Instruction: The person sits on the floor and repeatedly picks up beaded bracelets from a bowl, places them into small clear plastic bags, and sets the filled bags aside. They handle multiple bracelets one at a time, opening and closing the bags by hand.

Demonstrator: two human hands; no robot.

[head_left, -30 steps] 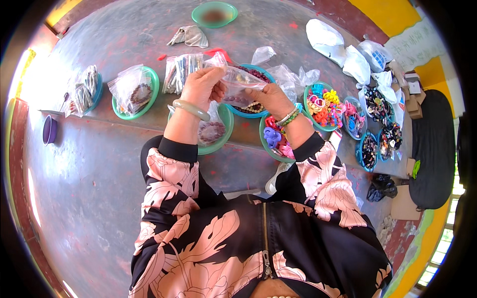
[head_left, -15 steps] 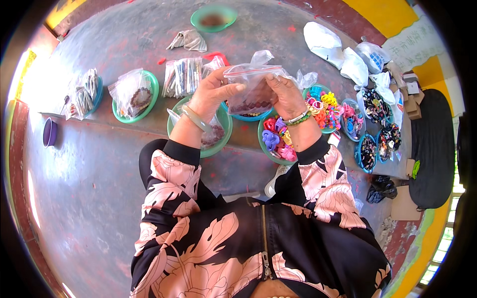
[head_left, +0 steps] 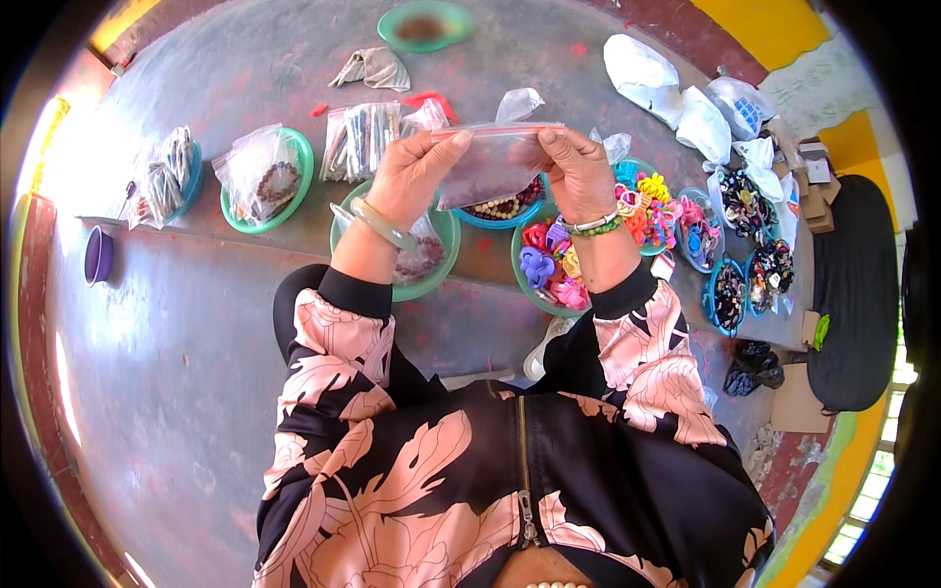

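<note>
Between my two hands a clear zip bag with a red line along its top is stretched flat. My left hand pinches its upper left corner between thumb and fingers, and my right hand does the same at the upper right. Below and behind the bag sits a blue bowl with dark red and pale beads. Under my left wrist stands a green bowl holding a bagged bead bracelet. Near my right wrist another green bowl holds colourful hair ties.
Leftward are bundles of bagged pens, a green bowl with bagged beads and a purple bowl. At right stand several bowls of hair ties and dark trinkets, with white plastic bags behind. A striped cloth lies far back.
My hands have moved apart, and the bag, crumpled before, is now pulled taut between them. The beads in the blue bowl show more clearly below it.
</note>
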